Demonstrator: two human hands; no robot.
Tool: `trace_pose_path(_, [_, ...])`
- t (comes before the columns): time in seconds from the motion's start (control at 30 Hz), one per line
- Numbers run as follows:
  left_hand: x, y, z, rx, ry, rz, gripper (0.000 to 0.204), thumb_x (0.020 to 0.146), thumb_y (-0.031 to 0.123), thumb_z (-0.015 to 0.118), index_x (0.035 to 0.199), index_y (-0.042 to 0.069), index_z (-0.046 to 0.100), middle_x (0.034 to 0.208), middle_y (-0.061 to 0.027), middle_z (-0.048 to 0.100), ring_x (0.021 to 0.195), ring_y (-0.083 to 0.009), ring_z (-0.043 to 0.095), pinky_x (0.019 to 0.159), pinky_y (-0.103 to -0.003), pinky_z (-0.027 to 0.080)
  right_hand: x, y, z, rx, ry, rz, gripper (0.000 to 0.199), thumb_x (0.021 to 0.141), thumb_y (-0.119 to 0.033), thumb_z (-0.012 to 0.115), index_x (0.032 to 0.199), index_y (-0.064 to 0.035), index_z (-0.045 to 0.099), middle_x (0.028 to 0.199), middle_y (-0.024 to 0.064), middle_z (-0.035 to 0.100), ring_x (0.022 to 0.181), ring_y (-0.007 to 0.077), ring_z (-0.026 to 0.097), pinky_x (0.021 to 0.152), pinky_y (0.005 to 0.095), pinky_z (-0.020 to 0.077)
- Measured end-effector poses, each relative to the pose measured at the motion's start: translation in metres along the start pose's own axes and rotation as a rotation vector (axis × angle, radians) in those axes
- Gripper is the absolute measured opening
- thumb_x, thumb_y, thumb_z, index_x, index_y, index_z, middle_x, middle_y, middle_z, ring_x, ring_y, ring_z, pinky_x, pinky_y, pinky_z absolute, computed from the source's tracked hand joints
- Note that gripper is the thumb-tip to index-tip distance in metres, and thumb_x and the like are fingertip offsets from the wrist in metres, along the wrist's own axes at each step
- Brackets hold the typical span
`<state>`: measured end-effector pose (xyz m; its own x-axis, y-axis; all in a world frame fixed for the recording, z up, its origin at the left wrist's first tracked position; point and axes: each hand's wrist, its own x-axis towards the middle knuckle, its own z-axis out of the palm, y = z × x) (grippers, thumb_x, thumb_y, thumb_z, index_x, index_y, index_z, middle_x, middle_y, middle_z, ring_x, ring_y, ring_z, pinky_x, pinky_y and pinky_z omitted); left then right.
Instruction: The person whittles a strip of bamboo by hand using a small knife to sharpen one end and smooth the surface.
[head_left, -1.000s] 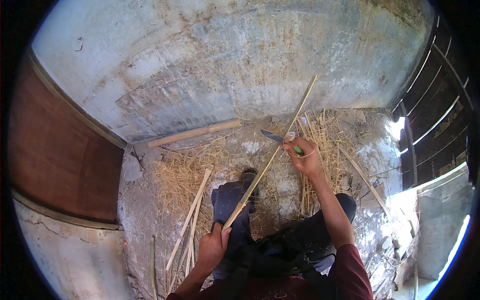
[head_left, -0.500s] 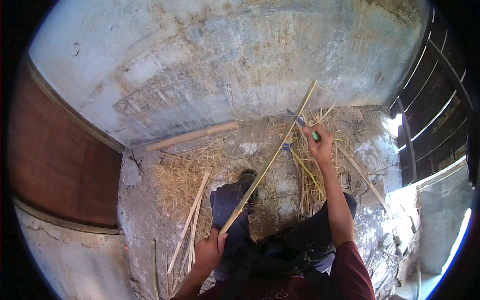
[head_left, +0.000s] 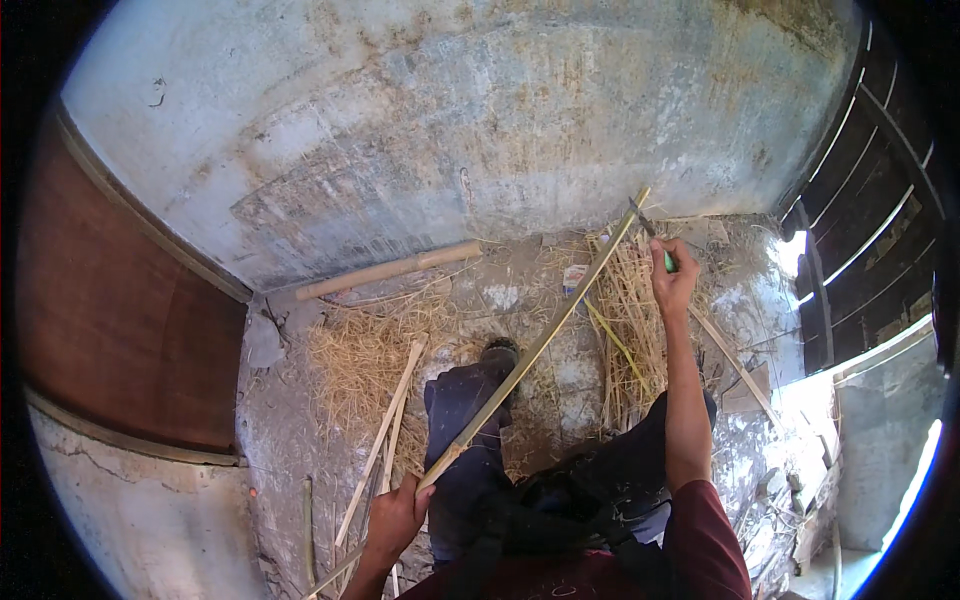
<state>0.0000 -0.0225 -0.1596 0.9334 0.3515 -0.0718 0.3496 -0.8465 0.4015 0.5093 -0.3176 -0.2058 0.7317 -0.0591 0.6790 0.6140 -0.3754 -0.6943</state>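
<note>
A long, narrow bamboo strip (head_left: 535, 350) slants across my lap, its far end near the wall and upper right. Around its near part, my left hand (head_left: 397, 515) is closed. My right hand (head_left: 674, 275) grips a knife by its green handle (head_left: 669, 262). The dark knife blade (head_left: 642, 219) meets or crosses the strip close to its far tip; whether it touches cannot be made out. My legs are bent under the strip.
Straw-like shavings (head_left: 365, 350) lie left of my foot, and a bundle of thin strips (head_left: 625, 330) lies to the right. A bamboo pole (head_left: 390, 270) rests along the stained wall (head_left: 450, 130). Loose pale strips (head_left: 380, 440) lie by my left arm.
My right hand and the knife have shifted right, toward the strip's far tip. The left hand has drawn back toward the lower left, and the strip has slid that way with it.
</note>
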Motion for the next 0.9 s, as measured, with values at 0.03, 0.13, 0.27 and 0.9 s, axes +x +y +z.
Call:
trace_pose_path(0.03, [-0.003, -0.002, -0.002, -0.002, -0.001, -0.003, 0.027, 0.106, 0.031, 0.066, 0.102, 0.006, 0.058, 0.06, -0.0201, 0.063, 0.058, -0.0432, 0.068, 0.052, -0.053, 0.052, -0.001, 0.002, -0.001, -0.025, 0.003, 0.014, 0.018, 0.098, -0.009, 0.077, 0.089, 0.0014, 0.066, 0.078, 0.01, 0.071, 0.074, 0.0092, 0.062, 0.067, 0.0292, 0.0489])
trace_pose_path(0.13, [-0.008, -0.003, -0.007, 0.025, -0.027, 0.015, 0.027, 0.106, 0.031, 0.066, 0.1, 0.006, 0.057, 0.06, -0.0197, 0.063, 0.058, -0.0436, 0.068, 0.052, -0.053, 0.052, 0.008, 0.034, -0.006, 0.062, 0.202, 0.022, 0.023, 0.101, -0.014, 0.074, 0.085, 0.0006, 0.065, 0.074, 0.0051, 0.067, 0.068, 0.0082, 0.057, 0.062, 0.0283, 0.0449])
trace_pose_path(0.27, [-0.016, -0.013, -0.009, -0.054, -0.035, -0.034, 0.026, 0.107, 0.028, 0.064, 0.099, 0.005, 0.055, 0.061, -0.0226, 0.061, 0.06, -0.047, 0.066, 0.055, -0.055, 0.05, 0.017, 0.075, -0.033, 0.086, 0.187, 0.318, 0.027, 0.103, -0.023, 0.072, 0.085, -0.0029, 0.065, 0.07, 0.0011, 0.063, 0.061, 0.0074, 0.053, 0.057, 0.0265, 0.0413])
trace_pose_path(0.9, [0.057, 0.031, 0.012, -0.656, -0.152, -0.123, 0.051, 0.118, 0.04, 0.04, 0.091, 0.001, 0.057, 0.066, -0.0036, 0.05, 0.06, -0.0163, 0.05, 0.059, -0.037, 0.042, -0.043, -0.071, 0.019, 0.229, -0.223, 0.172, 0.018, 0.105, -0.018, 0.068, 0.116, -0.0041, 0.063, 0.098, 0.0164, 0.075, 0.083, 0.0262, 0.073, 0.076, 0.0385, 0.0556])
